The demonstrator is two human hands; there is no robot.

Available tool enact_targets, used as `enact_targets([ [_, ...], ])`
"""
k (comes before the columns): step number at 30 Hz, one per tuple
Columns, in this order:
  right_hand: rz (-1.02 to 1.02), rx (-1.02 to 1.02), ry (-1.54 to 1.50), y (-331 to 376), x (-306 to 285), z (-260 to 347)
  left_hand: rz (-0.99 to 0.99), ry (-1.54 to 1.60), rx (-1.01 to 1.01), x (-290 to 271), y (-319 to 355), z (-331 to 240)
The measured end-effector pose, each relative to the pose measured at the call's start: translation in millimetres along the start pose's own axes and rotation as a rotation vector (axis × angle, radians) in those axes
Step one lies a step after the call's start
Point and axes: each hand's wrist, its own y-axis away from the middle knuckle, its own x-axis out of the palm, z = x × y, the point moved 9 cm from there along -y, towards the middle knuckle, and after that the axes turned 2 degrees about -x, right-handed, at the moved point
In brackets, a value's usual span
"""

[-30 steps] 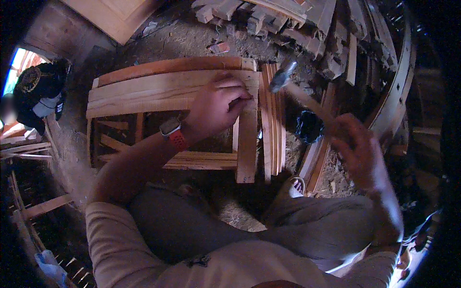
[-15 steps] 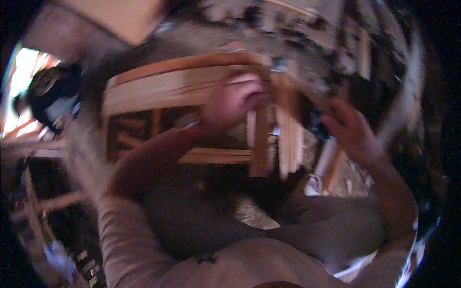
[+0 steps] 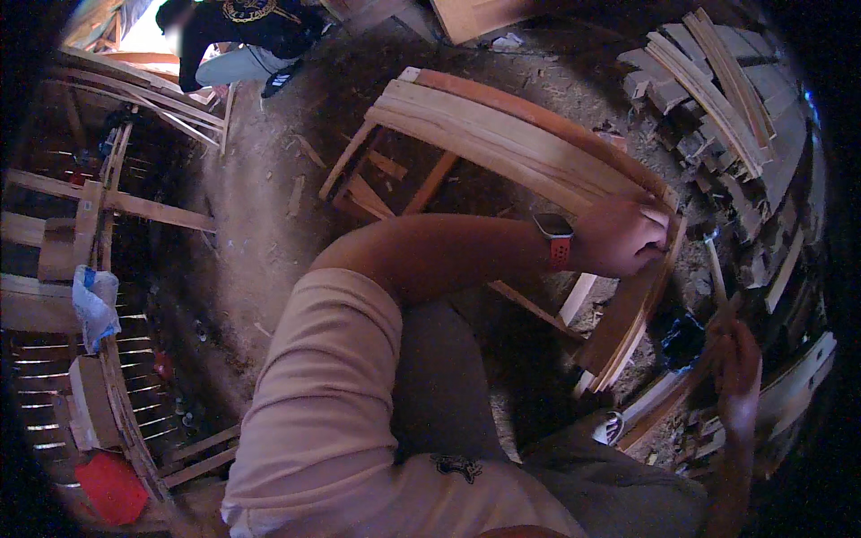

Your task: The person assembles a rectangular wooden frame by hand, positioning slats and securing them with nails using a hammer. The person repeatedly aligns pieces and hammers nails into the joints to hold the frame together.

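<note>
A wooden frame (image 3: 502,148) built of pale planks, with a reddish board along its far side, lies in front of me. My left hand (image 3: 632,235) rests on the frame's right corner, beside an upright end board (image 3: 628,314). Its fingers are curled closed at the board's edge; whatever they pinch is hidden. Over to the right, my right hand (image 3: 737,359) is closed around the handle of what looks like a hammer (image 3: 718,278). The hammer points away from me, its head end small and glinting, apart from the frame.
Stacked lumber (image 3: 717,99) fills the far right. A dark bag-like thing (image 3: 680,341) lies between frame and right hand. Slatted woodwork with a red object (image 3: 112,487) and a white-blue plastic bag (image 3: 96,305) stands left. Another person (image 3: 238,40) is at the far left.
My view has swung left, so the frame and both hands now appear farther right. My left hand stays at the frame's corner; the right hand appears lower, with the hammer now clear to see.
</note>
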Motion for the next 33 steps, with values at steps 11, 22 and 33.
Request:
enact_targets([
  [11,-0.022,-0.063,-0.122,23.2,-1.6,26.4,0.083,0.057,-0.045,18.2,-6.9,5.1],
  [22,-0.018,-0.374,0.327,17.3,6.1,93.5,0.189,0.008,-0.083,-1.2,-1.3,3.5],
  [33,-0.039,-0.332,0.331,16.8,13.2,85.7,0.114,-0.074,-0.041,-6.3,2.6,3.4],
])
